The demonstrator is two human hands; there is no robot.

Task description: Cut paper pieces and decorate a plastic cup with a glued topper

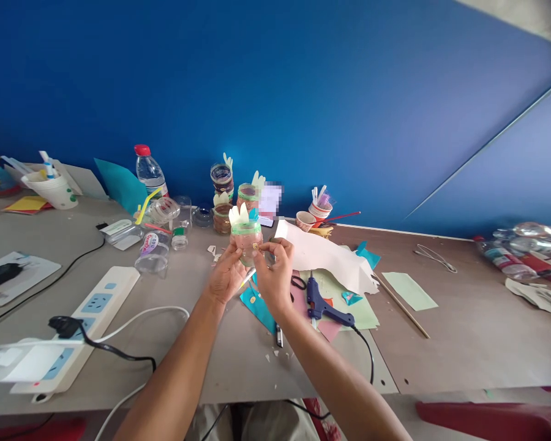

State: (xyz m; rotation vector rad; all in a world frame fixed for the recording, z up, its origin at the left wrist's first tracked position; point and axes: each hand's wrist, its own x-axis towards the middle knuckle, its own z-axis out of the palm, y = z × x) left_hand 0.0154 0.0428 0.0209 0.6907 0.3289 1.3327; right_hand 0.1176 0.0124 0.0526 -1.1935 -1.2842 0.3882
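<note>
My left hand (224, 275) is wrapped round a small clear craft jar (247, 237) with a green band and pale paper leaves on top, held above the table. My right hand (274, 269) pinches a tiny yellowish piece against the jar's front, fingers pressed together. A thin white stick (248, 278) pokes out below, between the two hands. A blue glue gun (324, 306) lies just right of my right wrist on coloured paper sheets (362, 312).
Similar decorated jars (222, 196) stand at the back by a water bottle (149, 173). A white power strip (89, 312) with cables lies at the left. Paper cups (320, 211), a wooden stick (401, 306), cut plastic bottles (158, 236) and a bag of bottles (523, 245) are spread around.
</note>
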